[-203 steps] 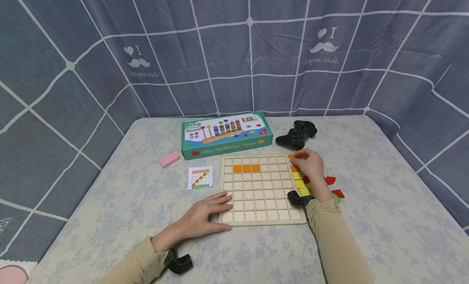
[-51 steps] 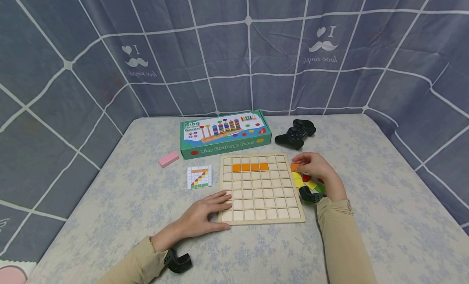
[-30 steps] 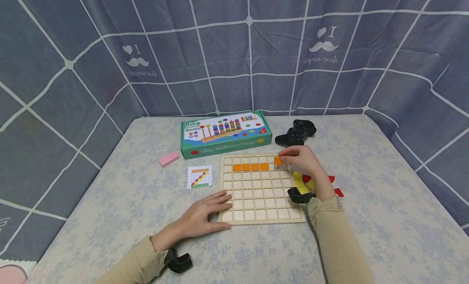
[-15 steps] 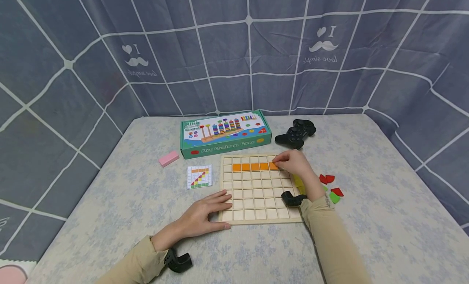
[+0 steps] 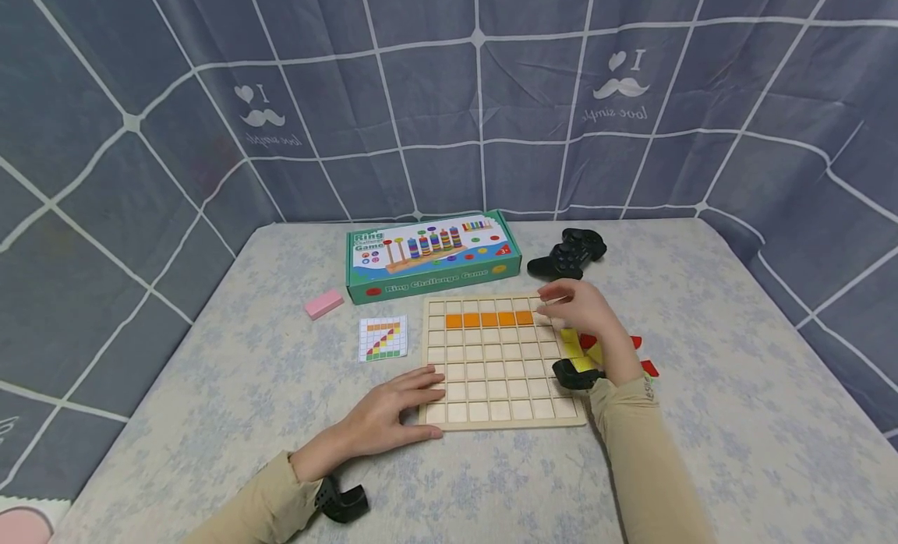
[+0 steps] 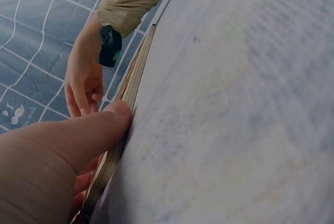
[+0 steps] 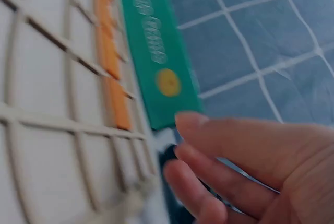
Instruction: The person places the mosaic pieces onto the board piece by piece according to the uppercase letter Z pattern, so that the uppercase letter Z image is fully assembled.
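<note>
A wooden grid board (image 5: pixel 484 372) lies on the table, with a row of several orange square tiles (image 5: pixel 489 319) in its second row from the far side. My left hand (image 5: pixel 382 415) rests on the board's near left corner, fingers fairly straight; the left wrist view shows the thumb (image 6: pixel 99 132) against its edge. My right hand (image 5: pixel 582 306) hovers over the far right corner. Its thumb (image 7: pixel 235 135) and fingers are apart with nothing between them. Yellow tiles (image 5: pixel 571 343) and red pieces (image 5: pixel 650 368) lie right of the board, partly hidden by the right arm.
A small pattern card (image 5: pixel 383 339) with coloured cells lies left of the board, near a pink block (image 5: pixel 324 304). Behind the board stand a green Ring Challenge Game box (image 5: pixel 433 257) and a black game controller (image 5: pixel 568 256). A grid-patterned curtain (image 5: pixel 449 100) encloses the table.
Two more orange tiles have joined the row over these frames. My right hand fetched the last one from the right, set it down, let go and drew back right. The left hand stayed put.
</note>
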`<state>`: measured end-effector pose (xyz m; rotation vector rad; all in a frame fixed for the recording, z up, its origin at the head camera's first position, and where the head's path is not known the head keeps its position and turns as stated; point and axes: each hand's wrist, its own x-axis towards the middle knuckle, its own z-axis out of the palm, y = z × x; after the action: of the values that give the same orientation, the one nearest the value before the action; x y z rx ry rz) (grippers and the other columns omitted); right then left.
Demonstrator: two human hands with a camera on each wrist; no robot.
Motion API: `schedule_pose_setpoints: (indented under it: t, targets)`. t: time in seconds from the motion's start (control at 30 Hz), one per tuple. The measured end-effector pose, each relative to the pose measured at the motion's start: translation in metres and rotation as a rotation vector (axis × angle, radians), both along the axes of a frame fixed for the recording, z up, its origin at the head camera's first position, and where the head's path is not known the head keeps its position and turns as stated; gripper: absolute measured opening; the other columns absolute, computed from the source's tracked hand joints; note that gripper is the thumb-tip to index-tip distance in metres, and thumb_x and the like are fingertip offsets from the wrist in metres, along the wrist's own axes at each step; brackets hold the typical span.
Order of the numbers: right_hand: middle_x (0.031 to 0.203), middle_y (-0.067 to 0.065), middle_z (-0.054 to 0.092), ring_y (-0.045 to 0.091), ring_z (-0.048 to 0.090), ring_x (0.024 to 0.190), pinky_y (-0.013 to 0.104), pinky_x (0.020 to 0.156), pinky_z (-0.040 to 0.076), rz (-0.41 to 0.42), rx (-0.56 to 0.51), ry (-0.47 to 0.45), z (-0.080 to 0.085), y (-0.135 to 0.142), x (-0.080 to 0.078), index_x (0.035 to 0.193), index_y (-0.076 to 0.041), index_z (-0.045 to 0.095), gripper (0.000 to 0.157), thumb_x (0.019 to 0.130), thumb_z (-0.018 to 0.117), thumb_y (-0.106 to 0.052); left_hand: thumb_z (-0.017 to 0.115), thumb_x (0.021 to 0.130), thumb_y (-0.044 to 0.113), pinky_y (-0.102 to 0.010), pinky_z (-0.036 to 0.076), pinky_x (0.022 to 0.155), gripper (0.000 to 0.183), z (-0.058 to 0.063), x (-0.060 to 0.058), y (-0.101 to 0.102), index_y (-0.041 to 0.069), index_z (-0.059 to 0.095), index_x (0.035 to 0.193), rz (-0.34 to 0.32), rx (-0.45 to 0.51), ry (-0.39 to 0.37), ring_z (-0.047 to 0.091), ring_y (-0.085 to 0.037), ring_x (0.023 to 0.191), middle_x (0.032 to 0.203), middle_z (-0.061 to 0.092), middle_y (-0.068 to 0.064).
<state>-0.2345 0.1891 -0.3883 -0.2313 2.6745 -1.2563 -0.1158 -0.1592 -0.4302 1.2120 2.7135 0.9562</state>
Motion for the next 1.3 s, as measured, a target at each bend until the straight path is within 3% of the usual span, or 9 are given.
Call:
schedule_pose_setpoints:
  t: [0.23,0.5,0.9,1.3]
  targets:
    - [0.117,0.020,0.060,0.033,0.056,0.107,0.046,0.092,0.045,0.062,-0.095,-0.030,0.011,0.028,0.008,0.127,0.004,0.055,0.046,0.089,0.066,-0.019,0.065,0.086,0.045,-0.039,0.034,0.107,0.058,0.000,0.000,0.001,0.008,0.058,0.130,-0.005,-0.005,0.034,0.035,-0.023,0.134,0.141,0.046,-0.005]
    - [0.119,0.020,0.059,0.027,0.059,0.103,0.041,0.090,0.048,0.050,-0.112,-0.093,0.007,0.052,0.012,0.127,0.004,0.054,0.049,0.089,0.067,-0.024,0.063,0.087,0.045,-0.039,0.033,0.107,0.058,0.000,0.000,0.002,0.008,0.057,0.131,-0.001,-0.015,0.036,0.034,-0.022,0.135,0.142,0.045,-0.005]
    - [0.117,0.023,0.060,0.022,0.064,0.092,0.033,0.077,0.050,0.121,-0.165,-0.167,-0.010,0.062,0.010,0.124,0.008,0.053,0.046,0.087,0.067,-0.016,0.063,0.087,0.046,-0.038,0.033,0.107,0.058,0.000,0.001,0.002,0.008,0.056,0.132,0.018,-0.021,0.019,0.033,-0.021,0.135,0.143,0.044,-0.005]
    - [0.116,0.022,0.061,0.019,0.065,0.087,0.029,0.082,0.049,0.130,-0.164,-0.218,-0.018,0.061,0.010,0.122,0.009,0.054,0.045,0.085,0.069,-0.013,0.065,0.086,0.044,-0.038,0.033,0.107,0.059,-0.001,0.000,0.001,0.007,0.056,0.131,0.021,-0.013,0.026,0.033,-0.021,0.135,0.143,0.044,-0.006]
